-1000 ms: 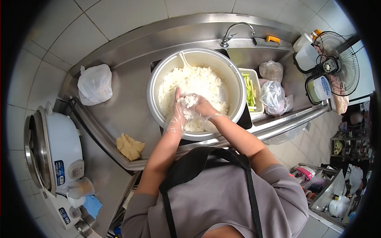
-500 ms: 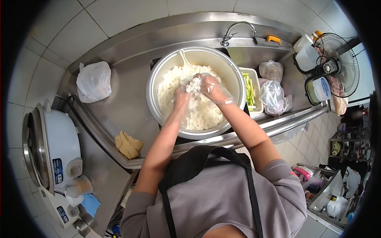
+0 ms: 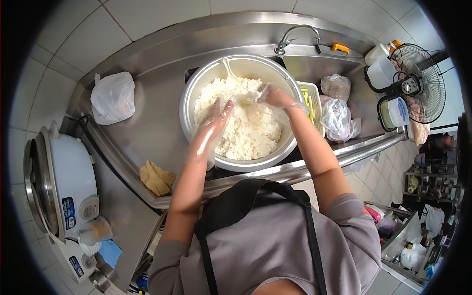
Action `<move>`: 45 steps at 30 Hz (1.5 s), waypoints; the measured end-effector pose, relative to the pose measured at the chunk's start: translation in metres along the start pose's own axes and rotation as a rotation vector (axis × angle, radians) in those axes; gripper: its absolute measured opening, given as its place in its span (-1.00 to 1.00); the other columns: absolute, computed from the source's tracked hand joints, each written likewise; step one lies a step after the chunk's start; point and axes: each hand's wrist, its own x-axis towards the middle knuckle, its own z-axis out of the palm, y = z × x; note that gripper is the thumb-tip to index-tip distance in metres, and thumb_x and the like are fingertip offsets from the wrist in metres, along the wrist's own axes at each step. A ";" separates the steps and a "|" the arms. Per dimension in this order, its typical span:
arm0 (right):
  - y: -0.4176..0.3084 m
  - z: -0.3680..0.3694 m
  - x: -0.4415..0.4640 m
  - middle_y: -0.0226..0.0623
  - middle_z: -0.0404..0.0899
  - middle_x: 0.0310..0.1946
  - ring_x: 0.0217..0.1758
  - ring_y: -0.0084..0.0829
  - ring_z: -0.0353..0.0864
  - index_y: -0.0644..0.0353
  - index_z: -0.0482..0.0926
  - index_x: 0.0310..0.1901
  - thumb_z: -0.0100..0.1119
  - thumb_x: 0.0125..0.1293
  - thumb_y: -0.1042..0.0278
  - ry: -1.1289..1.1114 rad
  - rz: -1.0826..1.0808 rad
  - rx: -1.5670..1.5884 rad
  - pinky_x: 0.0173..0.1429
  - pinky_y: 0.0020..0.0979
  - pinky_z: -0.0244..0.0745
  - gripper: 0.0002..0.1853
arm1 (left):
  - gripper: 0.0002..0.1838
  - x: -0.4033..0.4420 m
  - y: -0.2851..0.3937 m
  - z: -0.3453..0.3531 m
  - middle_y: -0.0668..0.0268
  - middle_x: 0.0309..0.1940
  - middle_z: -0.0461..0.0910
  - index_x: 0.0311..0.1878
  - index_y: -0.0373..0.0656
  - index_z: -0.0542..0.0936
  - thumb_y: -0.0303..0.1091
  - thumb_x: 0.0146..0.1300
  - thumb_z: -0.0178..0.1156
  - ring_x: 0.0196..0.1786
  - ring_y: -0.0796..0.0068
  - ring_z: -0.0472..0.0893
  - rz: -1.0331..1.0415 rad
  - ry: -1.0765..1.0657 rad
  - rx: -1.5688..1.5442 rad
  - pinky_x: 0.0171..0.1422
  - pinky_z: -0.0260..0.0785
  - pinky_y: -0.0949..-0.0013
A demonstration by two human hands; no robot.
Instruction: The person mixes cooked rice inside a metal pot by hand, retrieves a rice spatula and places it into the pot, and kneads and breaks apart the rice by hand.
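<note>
A large round pot (image 3: 189, 129) holds a mass of cooked white rice (image 3: 248, 135). Both my hands wear loose clear plastic gloves and are inside the rim. My left hand (image 3: 218, 117) is over the left side of the rice, fingers stretched out, holding nothing. On the right, my right hand (image 3: 273, 97) has its fingers curled together, with white rice at the fingertips; its palm is hidden. A white rice paddle (image 3: 229, 70) leans against the pot's far wall, its blade in the rice.
The pot stands over a steel sink counter (image 3: 155, 115) with a faucet (image 3: 295, 35). Right of it are a basket of cut green stalks (image 3: 309, 105), plastic bags (image 3: 337, 118) and a fan (image 3: 418, 81). Leftward are a white bag (image 3: 113, 98), a folded cloth (image 3: 156, 178) and a rice cooker (image 3: 73, 172).
My hands have moved apart, left hand leftward and right hand rightward. The rice clump between them is gone from there, and my left fingers have opened out.
</note>
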 end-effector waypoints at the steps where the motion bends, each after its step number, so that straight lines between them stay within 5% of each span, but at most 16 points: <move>1: 0.013 -0.001 0.010 -0.15 0.54 -0.05 0.00 -0.22 0.52 0.11 0.54 -0.04 0.33 -0.03 -0.06 -0.077 0.064 -0.048 0.11 -0.29 0.38 -0.44 | -0.12 -0.001 0.001 -0.001 -0.07 0.31 0.06 0.33 -0.25 0.07 0.22 0.11 -0.04 0.35 0.01 0.08 -0.042 -0.015 0.051 0.37 0.01 0.12; 5: 0.086 0.048 0.037 -0.19 0.51 0.02 0.03 -0.29 0.50 0.13 0.57 -0.06 0.27 0.01 -0.06 -0.294 0.279 -0.233 0.05 -0.32 0.40 -0.47 | 0.02 -0.010 -0.002 0.017 -0.12 0.37 -0.08 0.38 -0.30 -0.07 0.06 0.04 0.26 0.43 0.01 -0.06 -0.212 -0.075 0.258 0.44 -0.07 0.18; 6: 0.091 0.059 0.031 -0.19 0.51 0.02 0.03 -0.29 0.50 0.13 0.57 -0.06 0.27 0.00 -0.05 -0.310 0.322 -0.226 0.05 -0.32 0.40 -0.48 | 0.18 -0.012 -0.009 0.029 -0.13 0.37 -0.12 0.37 -0.35 -0.11 0.12 -0.13 0.36 0.41 -0.10 -0.06 -0.239 -0.088 0.320 0.42 -0.03 0.14; 9: 0.101 0.091 0.026 -0.18 0.52 0.00 0.02 -0.29 0.50 0.13 0.57 -0.06 0.28 -0.01 -0.03 -0.336 0.404 -0.206 0.03 -0.32 0.41 -0.48 | 0.31 -0.022 -0.021 0.065 -0.17 0.38 -0.32 0.38 -0.33 -0.17 0.17 -0.27 0.41 0.43 -0.11 -0.17 -0.017 -0.125 0.648 0.36 -0.06 -0.18; 12: 0.098 0.104 0.026 -0.18 0.53 -0.01 0.02 -0.29 0.50 0.13 0.58 -0.06 0.30 -0.02 -0.01 -0.348 0.422 -0.157 0.02 -0.32 0.41 -0.48 | 0.38 -0.031 -0.016 0.084 -0.15 0.39 -0.38 0.39 -0.29 -0.19 0.20 -0.36 0.44 0.43 -0.19 -0.28 0.007 -0.131 0.567 0.28 -0.11 -0.36; 27: 0.071 0.097 -0.010 -0.18 0.57 -0.09 0.00 -0.30 0.49 0.15 0.58 -0.05 0.36 -0.08 0.10 -0.352 0.346 0.320 -0.06 -0.33 0.44 -0.49 | 0.41 -0.021 -0.016 0.089 -0.16 0.38 -0.31 0.42 -0.14 -0.23 0.10 -0.43 0.50 0.41 -0.25 -0.31 0.259 -0.081 0.437 0.43 -0.31 -0.10; 28: 0.058 0.087 -0.019 -0.17 0.57 -0.09 0.00 -0.32 0.48 0.13 0.57 -0.03 0.37 -0.08 0.12 -0.366 0.459 0.341 -0.05 -0.34 0.43 -0.47 | 0.41 -0.021 -0.016 0.090 -0.17 0.38 -0.29 0.41 -0.15 -0.24 0.10 -0.41 0.50 0.41 -0.24 -0.29 0.290 -0.072 0.410 0.44 -0.30 -0.10; 30: 0.064 0.080 -0.017 -0.16 0.57 -0.11 -0.02 -0.33 0.49 0.15 0.52 0.02 0.41 -0.10 0.11 -0.479 0.128 0.324 -0.03 -0.37 0.41 -0.40 | 0.40 -0.023 -0.018 0.093 -0.19 0.37 -0.26 0.41 -0.17 -0.28 0.10 -0.38 0.48 0.42 -0.20 -0.25 0.351 -0.058 0.360 0.44 -0.30 -0.08; 33: 0.027 0.042 -0.037 -0.18 0.57 -0.15 -0.06 -0.35 0.51 0.16 0.47 0.05 0.41 -0.08 0.12 -0.332 0.028 0.448 -0.02 -0.39 0.39 -0.37 | 0.39 -0.013 -0.013 0.096 -0.13 0.38 -0.19 0.41 -0.13 -0.29 -0.05 -0.36 0.52 0.44 -0.06 -0.19 0.323 -0.092 0.172 0.45 -0.28 -0.03; 34: 0.006 0.030 -0.049 -0.20 0.57 -0.16 -0.07 -0.36 0.51 0.17 0.45 0.05 0.41 -0.08 0.13 -0.233 0.062 0.519 -0.02 -0.39 0.39 -0.38 | 0.28 0.002 -0.026 0.108 -0.04 0.36 -0.05 0.41 -0.11 -0.26 -0.25 -0.23 0.50 0.39 0.16 0.05 0.729 0.004 -0.328 0.41 -0.03 0.10; 37: 0.000 0.038 -0.041 -0.18 0.56 -0.17 -0.10 -0.36 0.53 0.16 0.41 0.05 0.40 -0.05 0.13 0.027 -0.166 0.493 -0.05 -0.39 0.40 -0.38 | 0.14 0.008 -0.008 0.110 0.08 0.27 0.17 0.41 -0.08 -0.21 -0.44 -0.10 0.43 0.24 0.35 0.27 0.530 -0.117 -0.955 0.26 0.23 0.28; 38: -0.002 0.041 -0.040 -0.14 0.56 -0.17 -0.11 -0.36 0.53 0.21 0.40 0.06 0.40 -0.05 0.12 0.045 -0.145 0.520 -0.06 -0.39 0.41 -0.36 | 0.02 0.018 -0.011 0.109 0.18 0.10 0.36 0.40 -0.06 -0.09 -0.48 -0.04 0.39 0.08 0.44 0.38 0.615 0.040 -0.655 0.12 0.34 0.38; 41: -0.027 0.036 -0.045 0.00 0.56 -0.19 -0.12 -0.33 0.56 0.37 0.36 0.07 0.40 -0.05 0.09 0.083 -0.075 0.580 -0.07 -0.36 0.43 -0.29 | -0.02 0.017 -0.006 0.089 0.22 -0.08 0.52 0.38 -0.13 -0.02 -0.47 -0.06 0.39 0.00 0.52 0.47 0.361 -0.009 -0.681 0.05 0.36 0.43; 45: -0.036 0.039 -0.042 0.15 0.57 -0.28 -0.18 -0.17 0.60 0.61 0.36 -0.02 0.37 -0.03 -0.03 0.204 0.017 0.475 -0.08 -0.28 0.45 -0.21 | -0.15 0.019 -0.010 0.081 0.26 -0.16 0.54 0.31 -0.21 0.14 -0.47 -0.04 0.38 -0.11 0.54 0.51 0.444 0.108 -0.684 0.01 0.37 0.46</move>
